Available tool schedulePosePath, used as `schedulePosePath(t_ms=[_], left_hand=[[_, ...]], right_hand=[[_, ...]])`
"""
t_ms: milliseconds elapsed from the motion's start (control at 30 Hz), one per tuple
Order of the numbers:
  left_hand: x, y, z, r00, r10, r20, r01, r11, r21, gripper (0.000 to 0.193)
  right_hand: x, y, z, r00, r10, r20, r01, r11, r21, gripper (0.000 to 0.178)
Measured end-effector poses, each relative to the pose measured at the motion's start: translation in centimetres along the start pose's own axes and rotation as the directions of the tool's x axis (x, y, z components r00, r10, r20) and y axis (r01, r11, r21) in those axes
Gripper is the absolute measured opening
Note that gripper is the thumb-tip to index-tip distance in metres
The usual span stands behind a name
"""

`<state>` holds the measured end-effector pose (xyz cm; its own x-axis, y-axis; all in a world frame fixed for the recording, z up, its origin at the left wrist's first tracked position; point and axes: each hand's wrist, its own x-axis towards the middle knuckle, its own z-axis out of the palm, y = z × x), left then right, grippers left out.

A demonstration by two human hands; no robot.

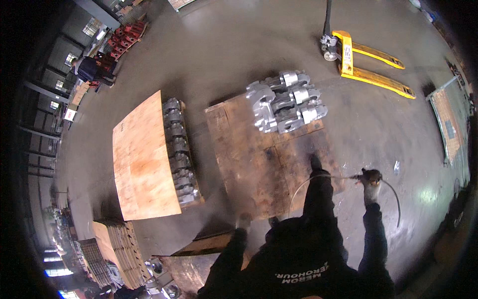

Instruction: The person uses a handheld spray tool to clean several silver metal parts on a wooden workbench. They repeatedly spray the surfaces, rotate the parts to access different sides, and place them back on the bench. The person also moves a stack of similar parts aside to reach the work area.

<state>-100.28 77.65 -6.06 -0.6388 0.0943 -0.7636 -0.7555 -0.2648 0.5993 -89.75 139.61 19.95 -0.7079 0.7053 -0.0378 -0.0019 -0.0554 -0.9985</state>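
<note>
My right hand (370, 180), in a glove with a dark palm and pale cuff, is closed around a thin curved strip (308, 180), which could be a hose or a strap. The strip arcs out on both sides of the fist, leftward over the brown wooden board and rightward over the floor. My left hand (243, 220) hangs low by the board's near edge, blurred, its fingers unclear. One of my legs reaches onto the stained wooden board (244, 164). Silvery metal castings (286, 102) stand grouped on the board's far end.
Left of the board, a plywood sheet (144, 159) leans over a row of grey castings (180, 149). A yellow pallet jack (347, 55) stands at far right. Stacked wooden panels (119, 251) are at lower left. Another person (89, 70) bends near red parts (122, 42). A framed crate (445, 122) is at right.
</note>
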Motion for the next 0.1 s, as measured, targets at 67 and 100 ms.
schedulePosePath(t_ms=[67,100], left_hand=[[4.1,1.2,3.2,0.959,-0.282,-0.017,0.194,0.701,-0.686,0.019],[5.2,0.7,6.4,0.953,-0.301,-0.029,0.201,0.701,-0.684,0.019]], right_hand=[[4.4,2.1,1.9,0.996,-0.066,-0.067,0.059,0.993,-0.102,0.024],[6.0,3.5,0.5,0.988,-0.029,-0.154,0.019,0.997,-0.069,0.026]])
